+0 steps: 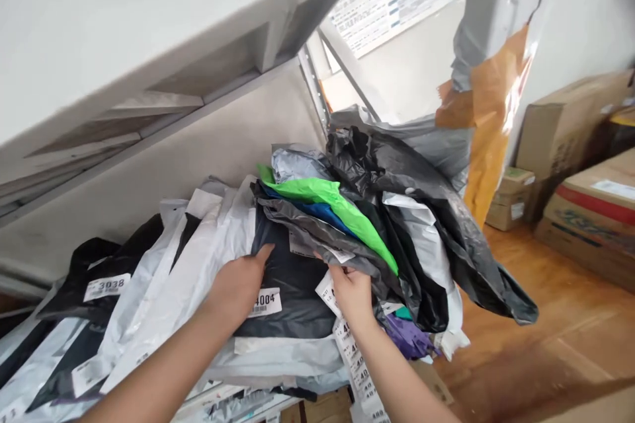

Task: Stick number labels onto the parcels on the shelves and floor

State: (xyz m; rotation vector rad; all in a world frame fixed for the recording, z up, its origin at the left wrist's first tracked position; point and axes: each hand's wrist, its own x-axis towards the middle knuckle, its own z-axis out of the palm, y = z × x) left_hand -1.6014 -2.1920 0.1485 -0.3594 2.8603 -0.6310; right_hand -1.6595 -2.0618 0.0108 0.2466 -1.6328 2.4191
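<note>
My left hand is closed at the left edge of a dark mailing bag, its thumb lying on the front and its other fingers mostly hidden. It partly covers a white label ending in "4004". My right hand is closed on a long strip of numbered labels, which hangs below it. Its fingertips touch the lower edge of a grey plastic bag. Behind that lean a bright green bag, a blue one and several black bags.
White mailing bags and a black bag labelled 3038 lean to the left. A shelf board hangs overhead. Cardboard boxes stand on the wooden floor at right. Orange tape covers a post beside the rack.
</note>
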